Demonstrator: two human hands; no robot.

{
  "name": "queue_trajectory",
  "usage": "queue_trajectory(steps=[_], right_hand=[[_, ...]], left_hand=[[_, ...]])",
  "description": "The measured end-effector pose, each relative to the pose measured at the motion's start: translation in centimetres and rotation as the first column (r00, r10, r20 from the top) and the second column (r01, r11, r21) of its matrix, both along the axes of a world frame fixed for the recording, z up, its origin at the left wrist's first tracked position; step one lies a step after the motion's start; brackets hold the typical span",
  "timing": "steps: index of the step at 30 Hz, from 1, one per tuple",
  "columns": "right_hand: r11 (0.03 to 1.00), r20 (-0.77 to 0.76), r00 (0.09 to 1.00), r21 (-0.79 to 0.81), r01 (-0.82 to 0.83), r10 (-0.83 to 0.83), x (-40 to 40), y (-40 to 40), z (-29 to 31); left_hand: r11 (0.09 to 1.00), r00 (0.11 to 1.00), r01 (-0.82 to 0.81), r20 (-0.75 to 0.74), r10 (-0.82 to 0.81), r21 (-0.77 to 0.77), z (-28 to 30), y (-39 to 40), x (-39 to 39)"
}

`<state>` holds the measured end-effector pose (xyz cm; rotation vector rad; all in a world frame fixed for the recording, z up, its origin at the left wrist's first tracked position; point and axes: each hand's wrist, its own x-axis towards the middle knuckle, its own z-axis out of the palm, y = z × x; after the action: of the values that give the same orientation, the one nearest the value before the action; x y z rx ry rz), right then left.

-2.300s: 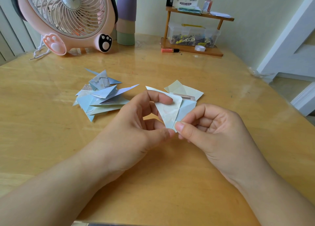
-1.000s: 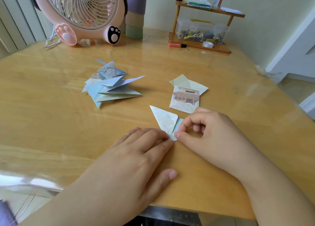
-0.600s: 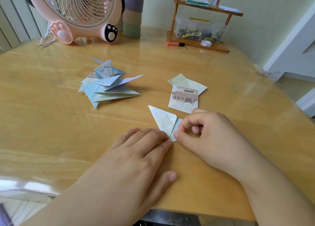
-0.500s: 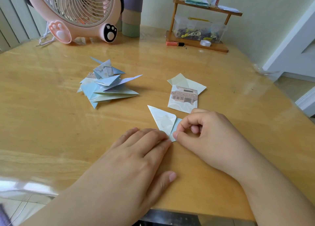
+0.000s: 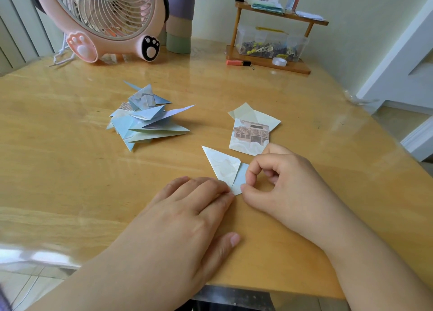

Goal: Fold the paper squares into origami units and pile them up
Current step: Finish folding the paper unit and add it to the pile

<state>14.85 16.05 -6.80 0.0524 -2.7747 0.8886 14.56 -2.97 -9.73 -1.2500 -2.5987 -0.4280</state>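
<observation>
A partly folded pale blue paper unit (image 5: 226, 168) lies on the wooden table (image 5: 70, 170) near its front edge. My left hand (image 5: 187, 214) lies flat with straight fingers, its fingertips pressing the unit's lower left edge. My right hand (image 5: 281, 184) is curled, its thumb and forefinger pinching the unit's lower right flap. A pile of folded blue units (image 5: 145, 118) sits to the far left of the hands. Two unfolded paper squares (image 5: 251, 132), the top one printed with a building, lie just beyond my right hand.
A pink fan (image 5: 105, 17) stands at the back left beside a purple and green bottle (image 5: 179, 17). A small wooden shelf (image 5: 269, 59) with a clear box of clips stands at the back right. A pink marker (image 5: 237, 62) lies by it.
The unit was held up in both hands 2.3 s ago; it now lies flat on the table under my fingers. Over the last second the hands have barely moved.
</observation>
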Motion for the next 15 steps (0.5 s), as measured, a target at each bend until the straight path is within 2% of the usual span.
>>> queue_trajectory(steps=[15], right_hand=[[0.999,0.007,1.000,0.043,0.002,-0.002,0.08,-0.35,0.16]], left_hand=[[0.998,1.000,-0.021,-0.018,0.023,0.067,-0.66,0.33,0.26]])
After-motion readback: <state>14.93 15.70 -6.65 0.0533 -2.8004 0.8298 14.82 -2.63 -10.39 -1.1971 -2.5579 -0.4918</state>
